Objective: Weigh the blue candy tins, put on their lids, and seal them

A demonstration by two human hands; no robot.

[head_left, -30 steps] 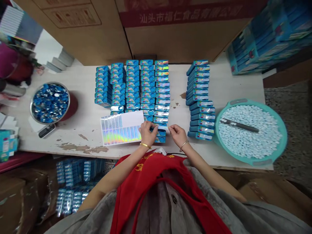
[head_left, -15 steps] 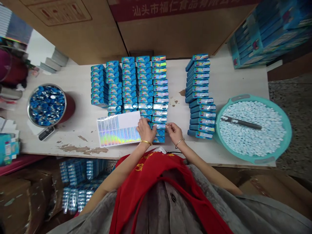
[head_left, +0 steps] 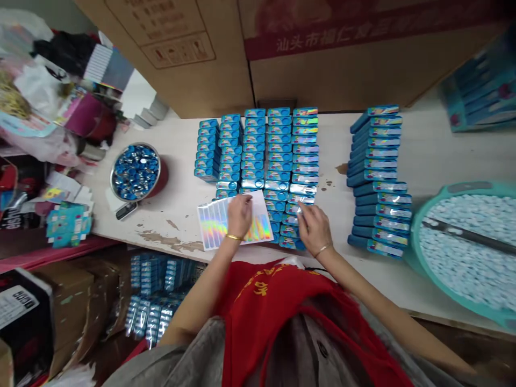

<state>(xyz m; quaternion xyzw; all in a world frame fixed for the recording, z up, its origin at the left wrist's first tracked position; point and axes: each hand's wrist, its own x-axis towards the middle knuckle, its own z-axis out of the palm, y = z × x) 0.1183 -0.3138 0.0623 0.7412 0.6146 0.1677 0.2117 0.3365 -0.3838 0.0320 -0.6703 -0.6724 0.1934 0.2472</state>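
Note:
My left hand [head_left: 239, 216] is over the sheet of shiny rainbow stickers [head_left: 213, 224], its fingers drawn together near the blank white part; what they hold, if anything, is too small to name. My right hand [head_left: 314, 228] rests at the right column of small blue boxes [head_left: 305, 159], thumb and index finger close together by a box's top edge. Whether anything is between them is hidden. Several boxes in that column carry shiny strips on their ends. The sheet overlaps the lower ends of the columns to the left.
Another column of blue boxes [head_left: 381, 207] stands to the right, beside a turquoise basin [head_left: 447, 196] of pale pieces. A pot [head_left: 162, 177] of blue caps is at left. Large cartons [head_left: 209, 86] line the back edge.
The camera view has shifted left, so the table appears further right. My left hand has moved off the boxes onto the sticker sheet. My right hand now reaches onto the right column.

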